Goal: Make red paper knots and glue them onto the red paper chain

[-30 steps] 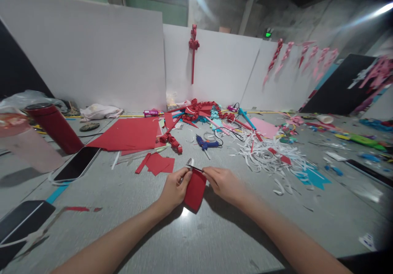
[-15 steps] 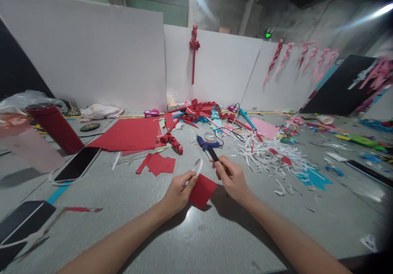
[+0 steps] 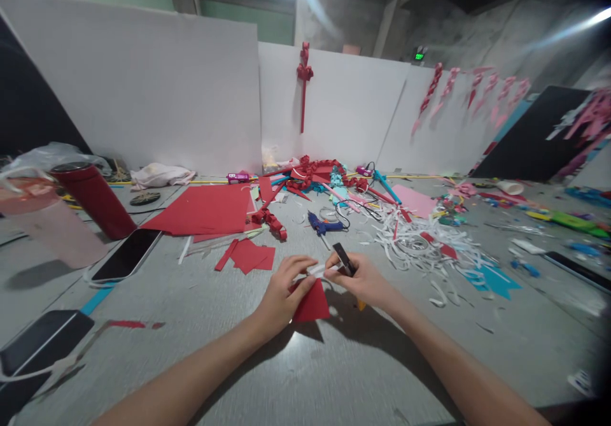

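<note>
My left hand (image 3: 281, 289) is closed on a small piece of red paper (image 3: 312, 304), held just above the grey table (image 3: 200, 343). A thin white strip (image 3: 317, 269) runs between the fingertips of both hands. My right hand (image 3: 365, 279) grips a dark-handled tool (image 3: 344, 259), likely scissors, with its tip pointing up and away from me. The two hands nearly touch at the top edge of the red paper.
Red paper sheets (image 3: 203, 208) and red scraps (image 3: 248, 255) lie ahead left. A blue glue gun (image 3: 322, 225) and a heap of white paper strips (image 3: 415, 241) sit ahead right. A red tumbler (image 3: 95, 198), a pink cup (image 3: 45, 222) and phones (image 3: 126, 254) stand at left. White boards (image 3: 143, 88) wall the back.
My right hand first lifted the dark tool away from the red paper, then came back to it. The hands have met again and the white strip lies between them.
</note>
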The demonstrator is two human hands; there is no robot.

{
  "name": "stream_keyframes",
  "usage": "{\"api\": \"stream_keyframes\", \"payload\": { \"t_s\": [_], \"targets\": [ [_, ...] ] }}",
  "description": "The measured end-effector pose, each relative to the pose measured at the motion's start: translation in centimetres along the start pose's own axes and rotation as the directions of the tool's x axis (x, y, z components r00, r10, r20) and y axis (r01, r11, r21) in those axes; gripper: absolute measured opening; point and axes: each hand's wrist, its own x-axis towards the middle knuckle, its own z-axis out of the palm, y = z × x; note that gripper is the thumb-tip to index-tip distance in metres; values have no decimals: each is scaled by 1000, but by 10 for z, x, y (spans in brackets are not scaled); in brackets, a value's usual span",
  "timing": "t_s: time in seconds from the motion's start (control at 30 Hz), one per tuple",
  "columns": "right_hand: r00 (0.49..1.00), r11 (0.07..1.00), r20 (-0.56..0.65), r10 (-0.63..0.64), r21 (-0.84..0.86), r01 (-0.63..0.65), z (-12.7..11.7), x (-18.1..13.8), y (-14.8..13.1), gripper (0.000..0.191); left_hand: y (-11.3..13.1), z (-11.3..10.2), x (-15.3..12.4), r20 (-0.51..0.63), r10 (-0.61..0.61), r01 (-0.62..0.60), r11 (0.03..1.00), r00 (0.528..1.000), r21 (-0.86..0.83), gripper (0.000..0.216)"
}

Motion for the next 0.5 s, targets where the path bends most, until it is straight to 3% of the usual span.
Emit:
{"api": "stream_keyframes", "payload": {
  "t_s": [0.23, 0.5],
  "targets": [
    [999, 999, 3, -44, -26, 44, -1, 0, -3, 27, 2, 6, -2, -145, -152, 148, 988, 978, -42, 20],
    [992, 986, -21, -124, -117, 121, 7, 0, -1, 16, 3, 5, 1, -34, -346, 339, 933, 938, -121, 26]
  ]
}}
